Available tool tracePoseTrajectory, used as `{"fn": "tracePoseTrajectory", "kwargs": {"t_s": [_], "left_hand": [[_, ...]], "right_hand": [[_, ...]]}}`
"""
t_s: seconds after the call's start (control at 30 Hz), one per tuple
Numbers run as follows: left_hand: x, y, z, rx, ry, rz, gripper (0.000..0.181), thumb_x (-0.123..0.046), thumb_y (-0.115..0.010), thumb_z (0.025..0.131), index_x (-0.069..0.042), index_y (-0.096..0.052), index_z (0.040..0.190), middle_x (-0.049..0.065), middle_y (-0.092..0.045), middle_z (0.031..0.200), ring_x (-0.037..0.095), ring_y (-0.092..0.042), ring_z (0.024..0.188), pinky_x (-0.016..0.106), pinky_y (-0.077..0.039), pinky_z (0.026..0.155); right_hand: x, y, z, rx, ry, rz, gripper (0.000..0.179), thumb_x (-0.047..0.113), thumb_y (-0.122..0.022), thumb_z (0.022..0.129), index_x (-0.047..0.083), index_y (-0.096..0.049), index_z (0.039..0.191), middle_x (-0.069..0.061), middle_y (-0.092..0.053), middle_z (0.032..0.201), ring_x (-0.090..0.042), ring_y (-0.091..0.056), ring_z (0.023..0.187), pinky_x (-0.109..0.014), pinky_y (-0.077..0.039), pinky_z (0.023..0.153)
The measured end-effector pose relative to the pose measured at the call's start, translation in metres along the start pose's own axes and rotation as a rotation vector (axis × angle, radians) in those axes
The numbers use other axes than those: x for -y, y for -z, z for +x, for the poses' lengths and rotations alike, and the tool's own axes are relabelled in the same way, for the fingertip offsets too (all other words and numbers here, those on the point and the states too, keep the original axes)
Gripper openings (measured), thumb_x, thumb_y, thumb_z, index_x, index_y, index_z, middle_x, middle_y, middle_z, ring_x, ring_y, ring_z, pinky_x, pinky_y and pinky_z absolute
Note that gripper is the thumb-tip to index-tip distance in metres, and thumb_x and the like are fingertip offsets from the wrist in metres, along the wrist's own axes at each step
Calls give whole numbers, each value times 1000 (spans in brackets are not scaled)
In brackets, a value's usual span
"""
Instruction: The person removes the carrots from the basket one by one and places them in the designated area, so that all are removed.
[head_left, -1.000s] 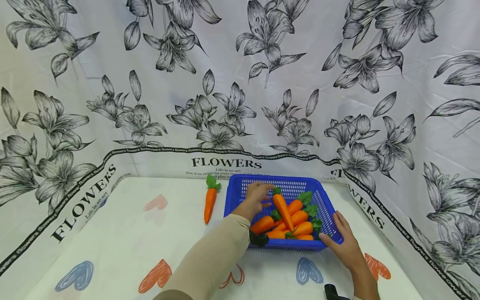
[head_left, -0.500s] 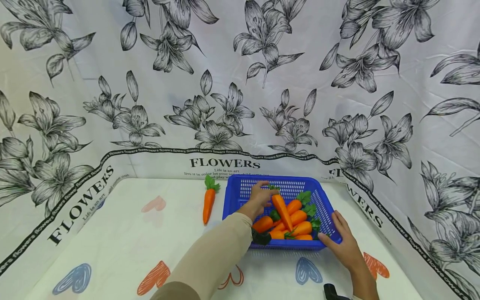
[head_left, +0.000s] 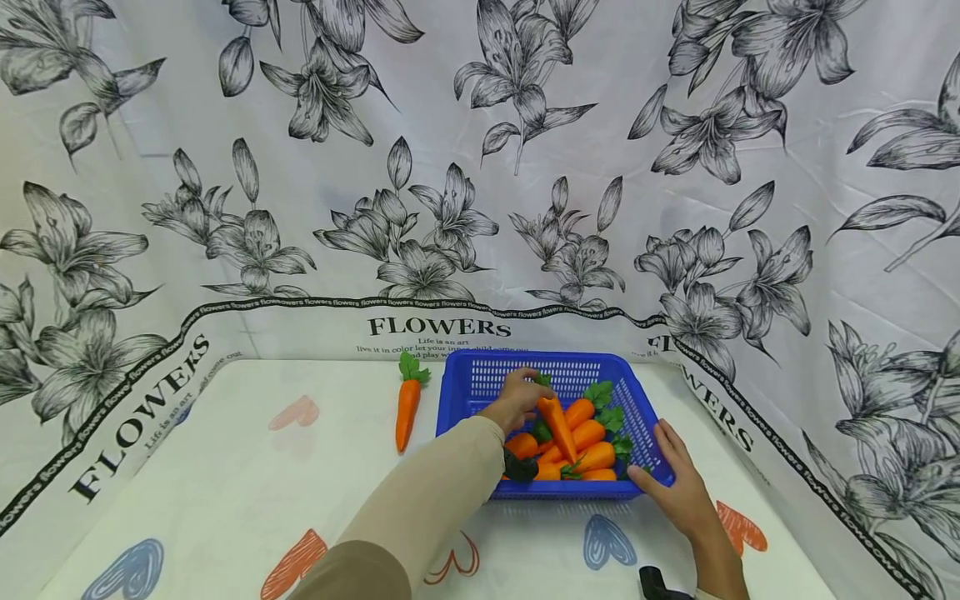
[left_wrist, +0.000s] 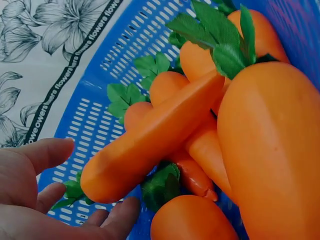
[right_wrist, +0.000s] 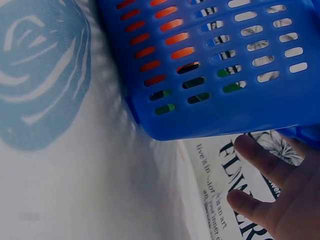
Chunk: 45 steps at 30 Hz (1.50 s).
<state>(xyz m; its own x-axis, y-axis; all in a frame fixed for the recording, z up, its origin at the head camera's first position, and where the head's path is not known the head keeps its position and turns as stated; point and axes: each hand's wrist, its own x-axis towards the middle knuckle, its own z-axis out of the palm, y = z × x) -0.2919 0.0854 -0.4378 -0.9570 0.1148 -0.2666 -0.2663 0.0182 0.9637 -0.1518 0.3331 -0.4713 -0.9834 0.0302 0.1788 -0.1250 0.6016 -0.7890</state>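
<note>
A blue plastic basket (head_left: 455, 392) holds several orange carrots with green leafy tops. My left hand (head_left: 516, 402) is inside it, at the leafy end of the topmost carrot (head_left: 557, 430), which lies slanted across the others. In the left wrist view, the left hand's spread fingers (left_wrist: 122, 217) stand around the blunt end of that carrot (left_wrist: 150, 142), with a gap showing. My right hand (head_left: 684, 490) rests at the basket's front right corner. Its fingers (right_wrist: 262, 160) look fairly straight beside the basket rim in the right wrist view.
One lone carrot (head_left: 407, 415) lies on the white table cover (head_left: 330, 475), left of the basket. Behind stands a curtain (head_left: 345, 208) printed with flowers. Black wrist devices are on both arms, one (head_left: 519, 467) near the basket's front wall.
The left hand's fingers have come closer around the top carrot's leafy end. The whole scene has shifted slightly left in the view. The right hand keeps its place at the basket corner.
</note>
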Motion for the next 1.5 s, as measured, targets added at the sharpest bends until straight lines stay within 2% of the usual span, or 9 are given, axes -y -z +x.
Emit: {"fn": "tracePoseTrajectory", "kwargs": {"t_s": [0.3,0.47,0.6,0.8,1.07,1.23,1.4,1.5], "left_hand": [[3,-2,2,30,-19,97,49,1,-72,82,-5,-55,128,11,-60,102,29,-61,89,47,-53,78],[6,-3,2,30,3,155,43,1,-74,81,-4,-57,120,11,-60,98,28,-61,82,44,-54,77],[8,-2,2,47,14,190,45,-1,-75,80,-5,-56,121,11,-59,97,29,-59,80,43,-53,75],[10,-2,1,96,21,188,50,-1,-76,79,-7,-55,125,11,-58,97,31,-57,80,43,-52,73],[7,-5,0,92,-3,222,43,-2,-77,79,-9,-63,119,9,-60,97,30,-57,83,41,-52,73],[7,-6,0,116,-9,239,40,-5,-78,79,-10,-64,116,9,-59,98,28,-56,84,41,-53,75],[7,-6,-1,146,-25,276,33,-7,-78,80,-7,-60,108,9,-57,98,29,-58,88,44,-53,78],[6,-8,1,142,-26,283,30,-6,-79,79,-6,-59,102,9,-56,96,28,-58,86,44,-52,78]], "right_hand": [[1,0,1,-5,-6,-16,86,35,-68,89,9,-19,154,-10,-5,160,-46,-9,140,-73,-18,99],[-1,0,0,-7,-8,-16,86,34,-68,89,9,-18,154,-10,-5,160,-46,-9,140,-74,-18,98],[-1,0,0,-2,-12,-13,86,34,-68,89,9,-18,154,-10,-5,160,-46,-9,140,-73,-18,99],[0,-1,-1,1,-7,-23,86,34,-68,89,9,-19,154,-11,-5,160,-46,-10,140,-73,-18,99],[1,-1,0,-4,-2,-18,85,33,-68,89,9,-19,154,-10,-5,160,-46,-9,140,-73,-17,99],[2,0,-1,-4,4,-9,85,32,-68,89,9,-19,154,-10,-5,160,-46,-9,140,-73,-17,99],[2,-1,-1,-4,-4,-10,85,33,-68,89,9,-19,154,-10,-6,160,-46,-10,140,-74,-17,98],[2,-1,-1,-3,-9,-12,85,33,-68,89,9,-19,154,-10,-5,160,-46,-9,140,-74,-17,98]]}}
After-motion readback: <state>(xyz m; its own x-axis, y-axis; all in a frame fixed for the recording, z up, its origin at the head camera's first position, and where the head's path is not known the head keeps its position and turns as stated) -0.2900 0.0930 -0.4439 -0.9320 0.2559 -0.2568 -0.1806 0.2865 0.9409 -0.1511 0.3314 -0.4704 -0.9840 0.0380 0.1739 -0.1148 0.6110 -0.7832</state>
